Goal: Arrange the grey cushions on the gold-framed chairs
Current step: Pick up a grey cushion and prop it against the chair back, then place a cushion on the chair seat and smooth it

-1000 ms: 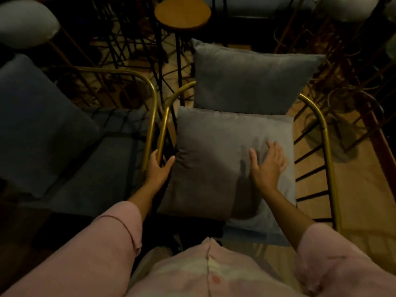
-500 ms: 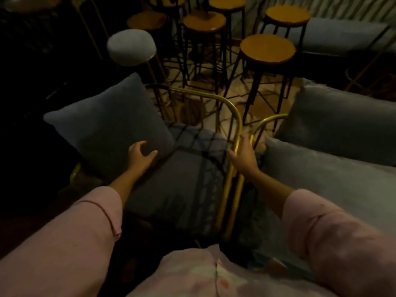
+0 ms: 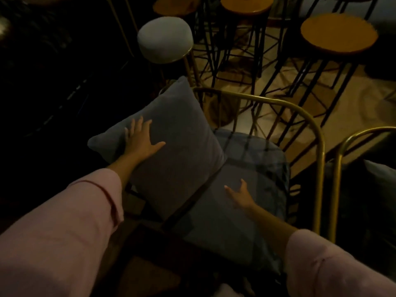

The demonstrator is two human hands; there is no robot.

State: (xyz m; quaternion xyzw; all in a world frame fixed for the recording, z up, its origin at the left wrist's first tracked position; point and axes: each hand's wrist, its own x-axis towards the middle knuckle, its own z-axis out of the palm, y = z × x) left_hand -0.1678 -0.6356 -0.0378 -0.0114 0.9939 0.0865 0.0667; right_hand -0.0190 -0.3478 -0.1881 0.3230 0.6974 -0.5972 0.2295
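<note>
Both hands lie spread flat: the left hand (image 3: 140,140) on the tilted grey back cushion (image 3: 171,151), the right hand (image 3: 241,195) on the seat cushion (image 3: 231,211) of the gold-framed chair (image 3: 317,133). Likely next: stand the back cushion against the backrest.

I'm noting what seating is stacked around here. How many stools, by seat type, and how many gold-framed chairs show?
Wooden-seat stools: 3
White padded stool: 1
Gold-framed chairs: 2, the second only partly in view
Total: 6
</note>
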